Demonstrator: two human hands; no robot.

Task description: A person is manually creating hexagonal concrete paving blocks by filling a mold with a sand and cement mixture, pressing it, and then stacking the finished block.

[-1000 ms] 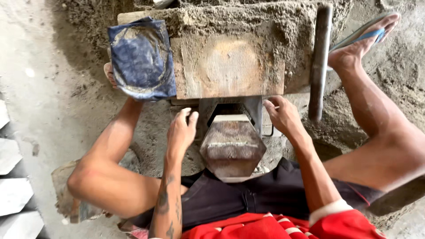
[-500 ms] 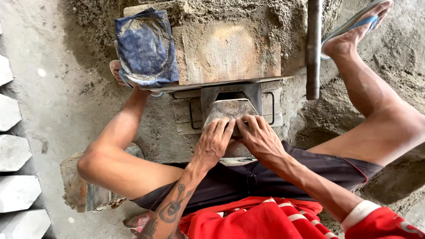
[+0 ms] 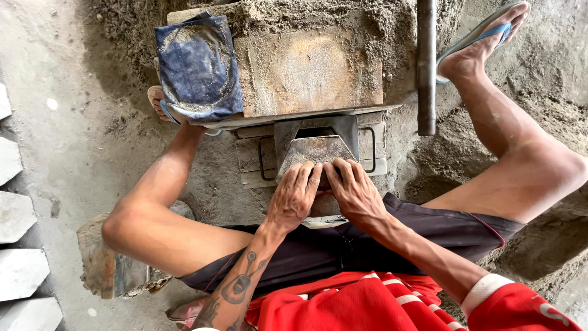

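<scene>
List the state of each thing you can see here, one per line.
left hand: flat on the grey block
right hand: flat on the grey block
grey block: seated in the metal mould
metal mould: open-topped
blue cloth: dusty, draped
metal bar: upright

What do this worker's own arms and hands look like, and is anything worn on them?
Both hands, the left hand and the right hand, are bare: no gloves, rings or watch show. The left forearm carries a dark tattoo shaped like a guitar, with more ink nearer the elbow. The right arm ends in a red sleeve with a white ribbed cuff. Fingers look dusty with grey grit.
</scene>
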